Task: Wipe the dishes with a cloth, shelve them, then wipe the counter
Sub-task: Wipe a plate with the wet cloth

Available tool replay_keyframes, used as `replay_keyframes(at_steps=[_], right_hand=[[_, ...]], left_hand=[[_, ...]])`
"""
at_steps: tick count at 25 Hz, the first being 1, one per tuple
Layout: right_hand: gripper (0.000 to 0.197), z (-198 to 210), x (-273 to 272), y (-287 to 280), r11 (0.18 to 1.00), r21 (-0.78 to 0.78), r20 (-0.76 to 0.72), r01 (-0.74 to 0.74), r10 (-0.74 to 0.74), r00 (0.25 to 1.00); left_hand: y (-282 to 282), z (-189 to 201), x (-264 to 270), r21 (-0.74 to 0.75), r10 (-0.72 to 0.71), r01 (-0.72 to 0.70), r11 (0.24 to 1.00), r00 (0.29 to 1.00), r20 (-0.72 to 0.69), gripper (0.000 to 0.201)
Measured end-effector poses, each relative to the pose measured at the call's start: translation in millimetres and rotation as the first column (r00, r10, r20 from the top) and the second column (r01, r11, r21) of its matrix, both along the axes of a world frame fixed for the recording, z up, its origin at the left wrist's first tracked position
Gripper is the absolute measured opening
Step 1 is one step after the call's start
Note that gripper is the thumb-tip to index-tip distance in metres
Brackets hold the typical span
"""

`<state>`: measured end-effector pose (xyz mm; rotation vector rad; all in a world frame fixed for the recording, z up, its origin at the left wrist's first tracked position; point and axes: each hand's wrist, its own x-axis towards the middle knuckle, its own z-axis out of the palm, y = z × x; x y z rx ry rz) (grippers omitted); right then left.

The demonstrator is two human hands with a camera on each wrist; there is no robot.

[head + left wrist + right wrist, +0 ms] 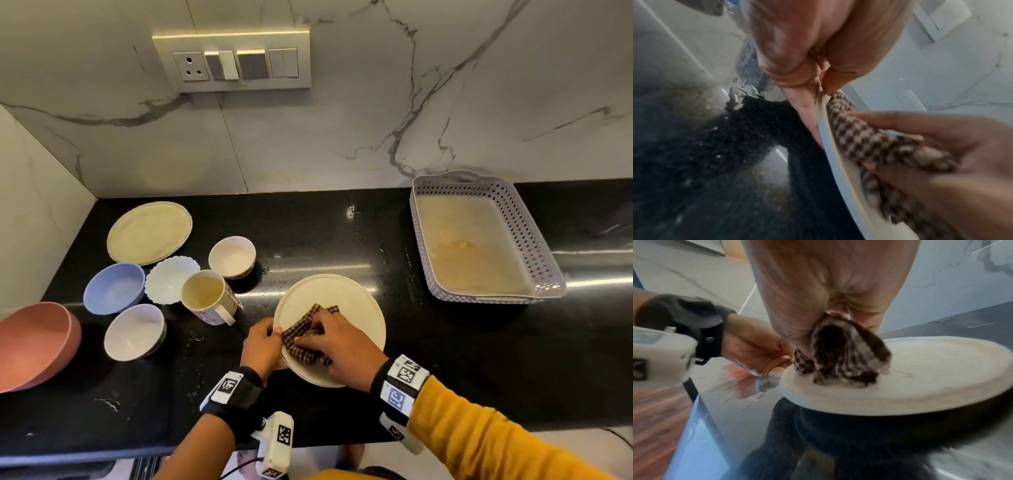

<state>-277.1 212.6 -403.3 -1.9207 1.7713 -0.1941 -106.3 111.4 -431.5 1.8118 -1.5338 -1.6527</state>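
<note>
Cream plate (346, 301) sits on the black counter (428, 342) near the front edge, centre of the head view. Right hand (337, 346) presses a bunched brown checked cloth (303, 337) onto the plate's 8 o'clock portion, fingers curled over and gripping the cloth; the right wrist view shows the cloth (846, 353) wadded under the palm on the plate (931, 369). Left hand (262, 346) pinches the plate rim at about 9 o'clock, thumb on top, fingers under the edge; the left wrist view shows the rim (830, 146) clamped between thumb and fingers, cloth (869, 138) just beside it. At 10 o'clock from the plate: a mug (209, 296) holding pale liquid, touching a white scalloped dish (168, 279); a white bowl (233, 257) just behind the mug; a blue bowl (114, 287); another white bowl (135, 332); a terracotta bowl (34, 346) at far left; a second cream plate (149, 233) near the wall. At 2 o'clock, well apart, a grey perforated basket (534, 246). Switch panel (233, 61) on the marble wall at 12 o'clock.
</note>
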Motion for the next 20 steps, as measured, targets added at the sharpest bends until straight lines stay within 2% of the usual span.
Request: replay_keyframes(at_steps=[4,7,11,13,15,17,20], right_hand=[[0.057,7,7,-43,0.986,0.004,0.0,0.165,-0.165,0.986],[0.059,4,-12,-62,0.968,0.012,-0.05,0.249,-0.249,0.967],[0.057,14,-52,-51,0.95,0.006,-0.211,0.313,-0.304,0.929],[0.057,17,-58,-32,0.945,0.038,-0.237,0.326,-0.308,0.921],[0.054,17,-52,-8,0.946,0.07,-0.191,0.315,-0.298,0.935],[0.047,15,-29,9,0.969,0.081,-0.087,0.234,-0.227,0.97],[0.041,9,20,7,0.991,0.094,0.017,0.097,-0.099,0.995]], left_hand=[[-2,-2,5,0.017,0.03,-0.03,0.999,0.999,-0.028,0.015],[-7,-3,6,0.031,0.049,-0.048,0.998,0.998,-0.03,0.014],[-14,2,0,0.071,0.113,-0.109,0.992,0.992,-0.06,0.016],[-18,3,-2,0.059,0.106,-0.104,0.993,0.993,-0.044,0.018],[-24,-4,1,0.042,0.104,-0.104,0.994,0.995,0.004,0.02],[-34,-28,8,0.047,0.104,-0.104,0.993,0.995,0.014,0.02],[-32,-5,9,0.05,0.039,-0.041,0.998,0.999,0.031,0.021]])
